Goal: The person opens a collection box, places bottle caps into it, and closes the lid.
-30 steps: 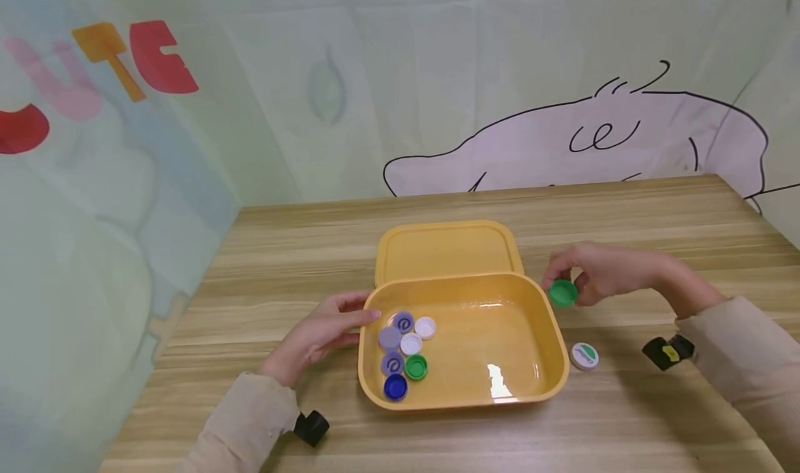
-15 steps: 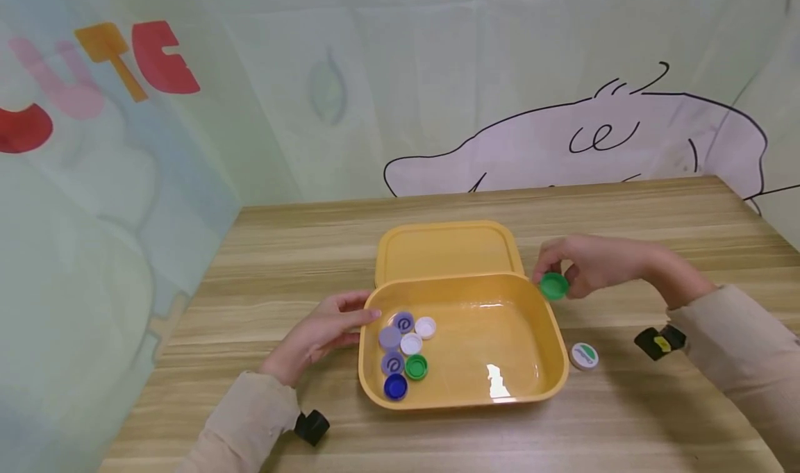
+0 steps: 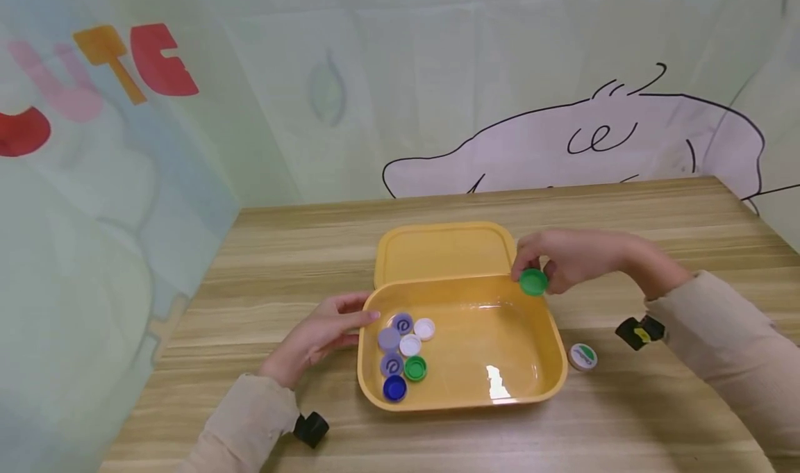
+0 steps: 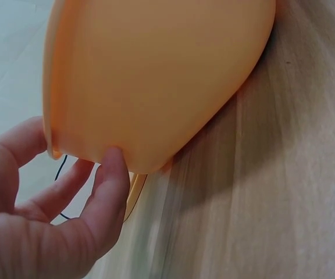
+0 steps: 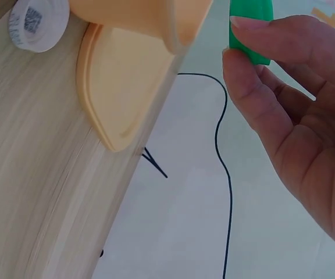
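- While the raised green cap (image 3: 533,282) hangs at the far right corner of the yellow container (image 3: 462,355), the right hand (image 3: 565,258) pinches it.
- The left hand (image 3: 325,327) grips the left edge.
- Likely mid-placement; lowering, then release, seems called for.

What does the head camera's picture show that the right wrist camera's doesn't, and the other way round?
Only the head view: the seven caps lying inside the yellow container, and the left hand holding its side.

Only the right wrist view: a close-up of a nail against the held green cap, and a dark patterned patch on the white cap.

Both: the right hand pinching the held green cap, the white cap on the table, the lid, and at least part of the yellow container.
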A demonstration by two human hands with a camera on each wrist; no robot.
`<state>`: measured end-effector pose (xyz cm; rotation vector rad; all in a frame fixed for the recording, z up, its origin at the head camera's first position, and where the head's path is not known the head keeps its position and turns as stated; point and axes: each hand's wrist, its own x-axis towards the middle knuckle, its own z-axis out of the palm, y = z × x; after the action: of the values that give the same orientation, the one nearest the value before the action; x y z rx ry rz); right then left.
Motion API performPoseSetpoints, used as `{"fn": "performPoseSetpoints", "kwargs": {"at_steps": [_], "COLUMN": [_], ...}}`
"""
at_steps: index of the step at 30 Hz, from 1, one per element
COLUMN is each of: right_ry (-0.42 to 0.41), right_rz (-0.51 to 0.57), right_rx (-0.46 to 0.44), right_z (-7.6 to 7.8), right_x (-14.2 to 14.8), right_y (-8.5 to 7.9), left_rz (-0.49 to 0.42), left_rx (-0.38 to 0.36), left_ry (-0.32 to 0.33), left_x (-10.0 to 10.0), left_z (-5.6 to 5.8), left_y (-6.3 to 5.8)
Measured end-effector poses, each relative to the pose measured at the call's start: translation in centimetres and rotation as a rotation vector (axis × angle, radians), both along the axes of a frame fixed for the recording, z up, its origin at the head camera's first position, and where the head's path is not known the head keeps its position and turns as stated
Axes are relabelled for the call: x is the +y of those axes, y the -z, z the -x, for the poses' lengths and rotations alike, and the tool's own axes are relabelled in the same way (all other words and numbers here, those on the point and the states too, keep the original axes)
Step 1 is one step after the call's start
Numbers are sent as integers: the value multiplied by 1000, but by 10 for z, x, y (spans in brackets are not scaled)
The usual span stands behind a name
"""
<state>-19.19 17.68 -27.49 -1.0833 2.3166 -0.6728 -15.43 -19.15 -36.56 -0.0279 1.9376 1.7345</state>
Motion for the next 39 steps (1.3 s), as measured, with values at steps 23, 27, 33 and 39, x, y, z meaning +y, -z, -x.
{"fn": "performPoseSetpoints", "kwargs": {"at_steps": [23,27,33,39], "right_ry": [-97,-110,-124,-136], "right_rz": [-15,-13,-21,-15], "right_rx": [30,13,-2,-6], "right_z": [7,7,6,5], "right_x": [-42,-48,-54,-60], "right_y": [-4,-4,-5,-4], "left_rz": [6,-4,-21,-32], "left_rx": [12,15,18,15], "left_ry": [13,19,28,24], "left_x": [-1,-1,0,0], "left_z": [0,-1,-2,-2], "left_y": [-2,-3,-5,-5]}}
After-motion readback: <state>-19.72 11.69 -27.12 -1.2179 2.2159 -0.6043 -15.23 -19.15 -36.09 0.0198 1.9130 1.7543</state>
